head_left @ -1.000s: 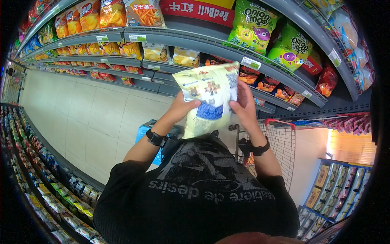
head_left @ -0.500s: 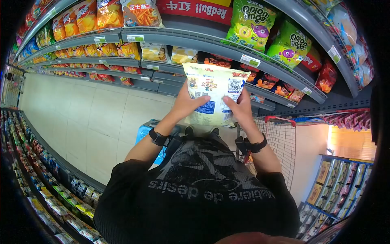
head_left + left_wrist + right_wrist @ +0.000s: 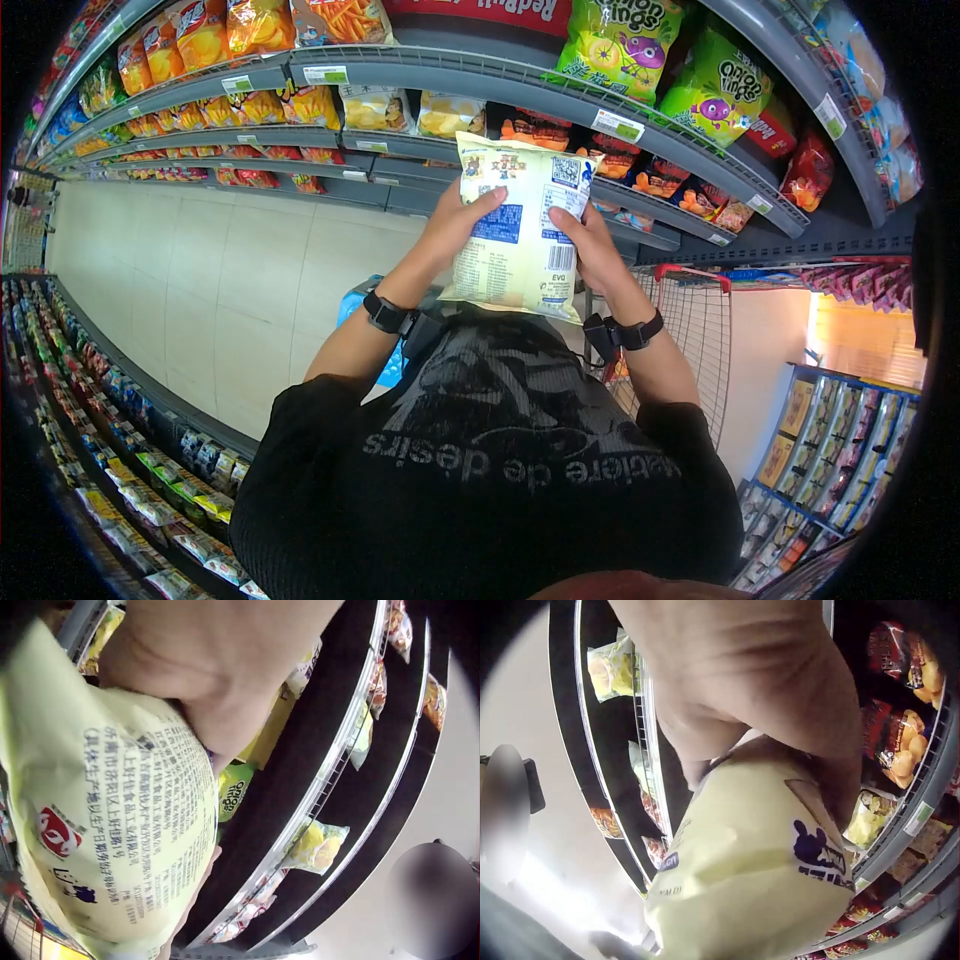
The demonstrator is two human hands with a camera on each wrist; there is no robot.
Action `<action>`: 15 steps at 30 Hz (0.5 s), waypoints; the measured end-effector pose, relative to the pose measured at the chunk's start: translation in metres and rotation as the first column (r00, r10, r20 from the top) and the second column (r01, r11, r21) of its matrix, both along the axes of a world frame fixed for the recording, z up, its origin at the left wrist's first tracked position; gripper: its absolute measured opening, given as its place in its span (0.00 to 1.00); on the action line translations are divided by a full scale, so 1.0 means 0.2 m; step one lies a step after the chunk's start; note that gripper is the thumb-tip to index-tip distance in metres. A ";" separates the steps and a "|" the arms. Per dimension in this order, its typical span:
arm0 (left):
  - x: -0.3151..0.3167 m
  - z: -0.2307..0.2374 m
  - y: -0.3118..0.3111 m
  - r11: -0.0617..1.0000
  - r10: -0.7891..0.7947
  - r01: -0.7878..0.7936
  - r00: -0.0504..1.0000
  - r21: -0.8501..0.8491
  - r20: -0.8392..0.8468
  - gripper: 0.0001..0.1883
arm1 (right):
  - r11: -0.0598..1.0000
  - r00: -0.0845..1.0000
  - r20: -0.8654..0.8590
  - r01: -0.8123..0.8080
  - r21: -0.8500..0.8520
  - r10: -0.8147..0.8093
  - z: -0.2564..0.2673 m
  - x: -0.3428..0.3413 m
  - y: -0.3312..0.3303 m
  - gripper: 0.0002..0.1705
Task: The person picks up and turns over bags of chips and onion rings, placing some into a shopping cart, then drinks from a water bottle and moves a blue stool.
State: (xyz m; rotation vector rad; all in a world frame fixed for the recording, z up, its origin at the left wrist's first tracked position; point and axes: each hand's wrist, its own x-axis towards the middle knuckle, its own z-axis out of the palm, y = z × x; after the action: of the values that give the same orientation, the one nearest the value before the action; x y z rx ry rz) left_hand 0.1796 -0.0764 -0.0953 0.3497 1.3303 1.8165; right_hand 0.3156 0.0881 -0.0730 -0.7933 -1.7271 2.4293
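A pale yellow snack bag (image 3: 520, 240) with blue text panels and a barcode is held upright in front of the torso in the head view. The left hand (image 3: 450, 225) grips its left side, thumb lying on the printed face. At the right side, the right hand (image 3: 590, 250) grips it the same way, thumb on the face and other fingers behind. The left wrist view shows small print on the bag (image 3: 120, 825) below the left hand (image 3: 202, 660). Under the right hand (image 3: 757, 690), the right wrist view shows the bag's plain side (image 3: 742, 862).
Shelves (image 3: 460, 85) of snack bags curve across the front, with green onion ring bags (image 3: 710, 90) at the right. A wire cart (image 3: 690, 340) stands at the right, a blue object (image 3: 352, 303) beside the left forearm. More stocked shelves (image 3: 130, 450) line the left.
The bag has turned from a tilt to nearly upright, its printed back now facing the head camera. Both hands keep hold of it, and the thumbs sit higher on its face.
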 end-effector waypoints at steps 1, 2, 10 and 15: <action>0.00 -0.01 0.00 1.000 -0.001 0.001 1.000 0.013 0.021 0.26 | 1.000 1.000 0.002 0.009 0.004 -0.009 0.00 -0.01 0.00 0.34; 0.00 0.00 0.00 1.000 -0.002 0.001 0.999 0.026 0.043 0.26 | 1.000 1.000 0.005 0.017 0.009 -0.017 -0.01 -0.01 0.00 0.34; 0.00 0.00 -0.01 0.999 -0.041 0.039 0.995 0.026 0.095 0.28 | 1.000 0.999 0.050 -0.012 -0.025 0.013 -0.03 -0.02 0.02 0.30; 0.01 0.02 -0.01 1.000 -0.022 0.024 0.991 -0.010 0.129 0.26 | 0.964 1.000 0.028 0.002 -0.266 0.006 0.00 -0.01 -0.03 0.29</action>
State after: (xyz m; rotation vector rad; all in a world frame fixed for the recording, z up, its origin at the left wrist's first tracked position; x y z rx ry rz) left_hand 0.1814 -0.0790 -0.0910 0.2362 1.2423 1.7806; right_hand 0.3132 0.0826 -0.0722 -0.8544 -1.4266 2.7012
